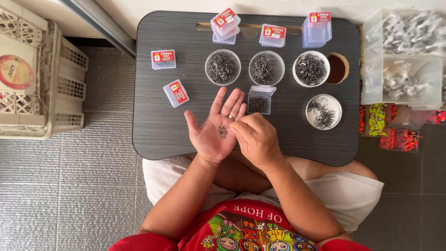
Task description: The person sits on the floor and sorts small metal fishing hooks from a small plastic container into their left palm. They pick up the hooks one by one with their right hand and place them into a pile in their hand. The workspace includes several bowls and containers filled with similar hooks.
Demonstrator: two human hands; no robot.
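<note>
A dark lap table (pixel 158 130) fills the middle of the view, resting across the seated person's legs. At nine o'clock from it stands a beige plastic crate (pixel 44 79); at three o'clock, clear bins of metal parts (pixel 402 56). On the table's far half, toward twelve o'clock, sit three bowls of small hooks (pixel 223 67), with a fourth bowl (pixel 324 111) at about two o'clock from the hands. Small clear boxes with red labels (pixel 163 59) lie toward eleven o'clock, and an open little box (pixel 259 100) sits just beyond the fingertips.

The left hand (pixel 214 128) lies flat, palm up, fingers spread wide, cradling a small cluster of hooks (pixel 223 131) in its hollow. The right hand (pixel 256 137) curls over from three o'clock, fingertips pinched narrow at the cluster's edge; whether they hold a hook cannot be told.
</note>
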